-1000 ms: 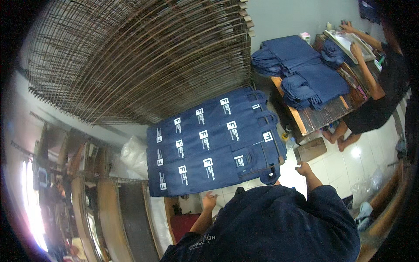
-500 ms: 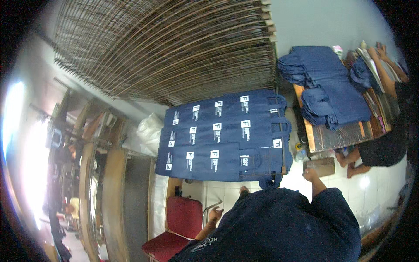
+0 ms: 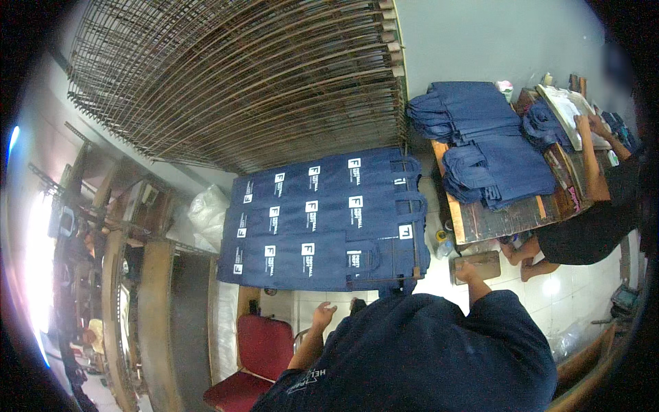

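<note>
My left hand point(image 3: 322, 315) hangs by my side with its fingers loosely apart, above the red chair and holding nothing. My right hand point(image 3: 467, 272) hangs at my other side, fingers curled in, with nothing visible in them. Neither touches anything. Just ahead of me, navy cloth bags point(image 3: 292, 230) with white prints lie in overlapping rows on a low wire tray point(image 3: 417, 257), their handle loops toward the right. Above and behind them rises a rack point(image 3: 247, 82) of many stacked wire trays.
A red chair point(image 3: 264, 347) stands at left, by a long dark bench point(image 3: 185, 323). On the right, a wooden table point(image 3: 494, 223) bears piles of navy bags point(image 3: 498, 168). Beside it a co-worker's hands point(image 3: 590, 126) are on a white-framed flat screen point(image 3: 563, 113).
My view has swung a little to the right, so the bags and rack sit further left. My left hand has risen slightly. The co-worker's hands have come lower over the frame, which now lies flatter.
</note>
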`<state>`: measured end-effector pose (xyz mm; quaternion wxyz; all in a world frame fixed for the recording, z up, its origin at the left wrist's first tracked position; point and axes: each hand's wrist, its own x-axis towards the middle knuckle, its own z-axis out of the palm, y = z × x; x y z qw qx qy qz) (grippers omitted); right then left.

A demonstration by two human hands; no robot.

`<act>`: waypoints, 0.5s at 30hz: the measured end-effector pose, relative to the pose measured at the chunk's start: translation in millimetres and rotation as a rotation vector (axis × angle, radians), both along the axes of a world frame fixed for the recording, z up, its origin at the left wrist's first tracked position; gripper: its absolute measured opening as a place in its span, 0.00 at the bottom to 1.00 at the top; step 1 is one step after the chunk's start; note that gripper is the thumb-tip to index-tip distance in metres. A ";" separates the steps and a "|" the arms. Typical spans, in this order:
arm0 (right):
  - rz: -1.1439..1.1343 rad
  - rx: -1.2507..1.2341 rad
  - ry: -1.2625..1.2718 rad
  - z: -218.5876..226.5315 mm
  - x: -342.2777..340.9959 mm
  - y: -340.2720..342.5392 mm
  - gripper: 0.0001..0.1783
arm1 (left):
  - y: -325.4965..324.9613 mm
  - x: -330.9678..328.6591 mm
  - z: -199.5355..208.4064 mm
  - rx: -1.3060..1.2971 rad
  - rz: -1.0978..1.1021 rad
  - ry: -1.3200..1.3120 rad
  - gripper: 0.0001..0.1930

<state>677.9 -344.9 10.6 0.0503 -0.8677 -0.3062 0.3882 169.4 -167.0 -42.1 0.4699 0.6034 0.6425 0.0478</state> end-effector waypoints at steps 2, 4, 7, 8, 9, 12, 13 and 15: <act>-0.022 0.014 0.047 46.1 -8.8 4.9 0.34 | -3.8 16.9 33.3 0.024 -0.024 0.012 0.28; -0.037 0.018 0.091 37.6 -3.3 1.6 0.35 | -4.8 23.0 30.9 0.001 -0.041 -0.002 0.28; -0.040 0.100 0.034 11.0 -4.1 -9.5 0.36 | -6.1 0.6 4.3 -0.048 -0.133 -0.014 0.27; -0.061 0.124 0.007 6.6 -7.1 -11.6 0.34 | -6.4 -16.7 -9.1 -0.032 -0.241 0.014 0.27; -0.063 0.141 0.020 -3.2 -6.9 -14.2 0.34 | -5.4 -28.5 -13.9 -0.013 -0.339 0.041 0.28; -0.128 0.165 -0.033 -41.1 6.8 -37.6 0.30 | -7.6 -25.1 1.9 -0.148 -0.171 0.080 0.29; -0.151 0.148 -0.056 -52.1 16.7 -42.3 0.30 | -8.0 -29.5 1.2 -0.145 -0.154 0.090 0.29; -0.186 0.120 -0.089 -70.9 29.3 -49.3 0.28 | -8.7 -47.5 -9.4 -0.054 -0.157 0.110 0.29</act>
